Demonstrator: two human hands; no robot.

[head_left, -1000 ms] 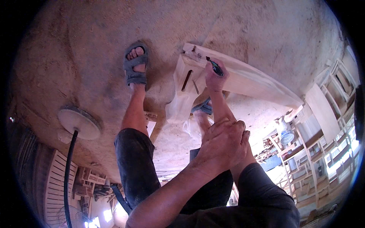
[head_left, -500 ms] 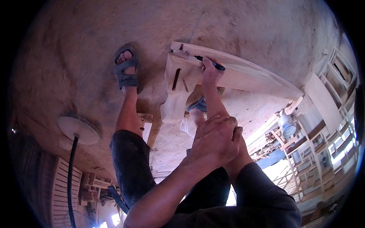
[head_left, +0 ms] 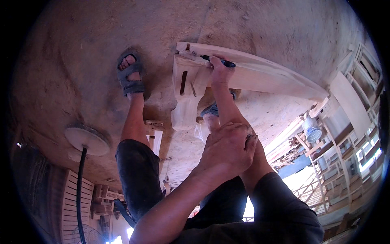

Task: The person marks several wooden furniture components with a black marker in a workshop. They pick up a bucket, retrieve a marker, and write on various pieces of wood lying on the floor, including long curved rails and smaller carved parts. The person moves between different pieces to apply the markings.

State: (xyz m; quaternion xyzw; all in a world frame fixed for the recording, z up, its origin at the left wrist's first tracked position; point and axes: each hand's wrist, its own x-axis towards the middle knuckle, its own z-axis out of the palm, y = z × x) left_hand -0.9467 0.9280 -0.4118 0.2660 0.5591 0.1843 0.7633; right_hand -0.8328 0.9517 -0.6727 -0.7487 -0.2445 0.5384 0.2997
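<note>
My right hand (head_left: 221,74) is closed round a black marker pen (head_left: 228,64). Its dark tip points left, at or just above the upper face of a long, curved pale board (head_left: 272,79), near the end with a small dark slot. A shorter shaped wooden piece (head_left: 183,112) meets the board at that end and comes back toward me; it has a long dark slot and a thin mark beside it. My left hand (head_left: 229,148) is wrapped round my right forearm, its fingers folded over the far side.
My sandalled left foot (head_left: 131,73) stands left of the wood; the other sandal (head_left: 211,110) is partly under it. A round disc base (head_left: 87,140) with a black pole is at left. Wooden frames (head_left: 337,162) and a pale bucket (head_left: 311,131) stand at right.
The view has shifted slightly. The marker lies a little flatter, its tip still by the same end of the board. My left hand keeps its hold on the forearm.
</note>
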